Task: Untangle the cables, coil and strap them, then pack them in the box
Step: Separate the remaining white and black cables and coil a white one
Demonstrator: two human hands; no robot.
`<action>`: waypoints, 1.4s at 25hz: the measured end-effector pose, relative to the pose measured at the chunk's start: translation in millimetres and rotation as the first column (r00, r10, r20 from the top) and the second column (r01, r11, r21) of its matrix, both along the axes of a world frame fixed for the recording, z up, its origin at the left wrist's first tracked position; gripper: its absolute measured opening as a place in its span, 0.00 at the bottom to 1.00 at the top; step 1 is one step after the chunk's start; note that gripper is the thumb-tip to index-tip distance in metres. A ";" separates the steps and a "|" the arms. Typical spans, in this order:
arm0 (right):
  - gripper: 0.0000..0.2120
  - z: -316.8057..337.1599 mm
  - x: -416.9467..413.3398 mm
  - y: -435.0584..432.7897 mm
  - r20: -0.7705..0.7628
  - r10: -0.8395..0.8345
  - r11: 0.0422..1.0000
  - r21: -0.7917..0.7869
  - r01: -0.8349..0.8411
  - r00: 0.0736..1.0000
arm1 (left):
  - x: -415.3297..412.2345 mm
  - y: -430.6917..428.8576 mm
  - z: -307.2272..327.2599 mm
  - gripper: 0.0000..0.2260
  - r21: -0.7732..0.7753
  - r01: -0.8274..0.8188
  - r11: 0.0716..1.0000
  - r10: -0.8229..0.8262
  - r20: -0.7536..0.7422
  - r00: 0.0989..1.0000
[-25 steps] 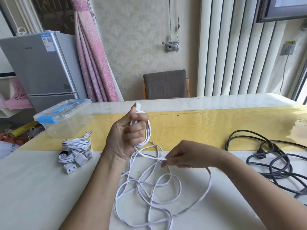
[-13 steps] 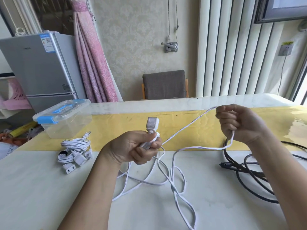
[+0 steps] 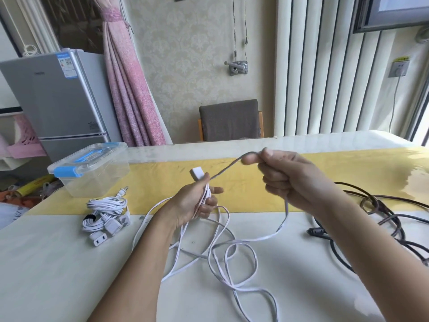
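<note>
Since half a second ago the right grip [image 3: 287, 177] has swung in leftward, closer to the left grip [image 3: 197, 201], and the slack loops below have shifted on the tabletop [image 3: 46, 275]. Nearest the camera, the white cable [image 3: 232, 263] lies in loose overlapping loops on the pale surface between the two forearms. From there one run climbs to the right grip, which is closed in a fist around it, thumb on top, with the cable bending over the forefinger and slanting down to the left grip. The left grip is raised off the tabletop and holds several strands gathered in its palm, fingers curled round them only loosely, fingertips apart; the cable's white socket end [image 3: 197, 173] sticks up just above the thumb. Left of it a bundle of white cords [image 3: 104, 214] lies already coiled and strapped with a black band, its plugs splayed out. On the right a black cable [image 3: 383, 217] sprawls uncoiled. Farther back on the left, a clear box [image 3: 90, 173] with blue latches stands with its lid on, on the yellow strip [image 3: 325, 168]. Beyond the tabletop stand a grey fridge [image 3: 58, 101], a pink curtain [image 3: 130, 89] and a brown chair [image 3: 229, 119].
</note>
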State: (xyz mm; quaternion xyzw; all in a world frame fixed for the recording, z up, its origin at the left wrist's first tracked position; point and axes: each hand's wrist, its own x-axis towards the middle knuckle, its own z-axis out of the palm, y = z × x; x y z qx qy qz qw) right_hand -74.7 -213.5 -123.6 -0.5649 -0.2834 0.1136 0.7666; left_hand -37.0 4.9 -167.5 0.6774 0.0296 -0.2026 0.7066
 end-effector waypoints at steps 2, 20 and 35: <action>0.14 -7.8 -7.3 18.0 0.039 0.142 0.985 -0.099 -0.138 0.989 | 5.0 1.4 1.0 0.30 -0.076 -0.102 0.992 0.104 0.029 0.994; 0.11 -45.8 22.2 12.7 -0.328 0.066 0.873 -0.439 -0.214 0.942 | -25.0 26.4 25.0 0.14 -0.666 0.524 0.531 -0.442 0.310 0.842; 0.16 -2.1 17.8 -15.1 -0.331 0.039 0.952 0.299 0.065 0.943 | -24.1 -26.1 2.1 0.20 -0.093 0.406 0.909 -0.397 0.099 0.912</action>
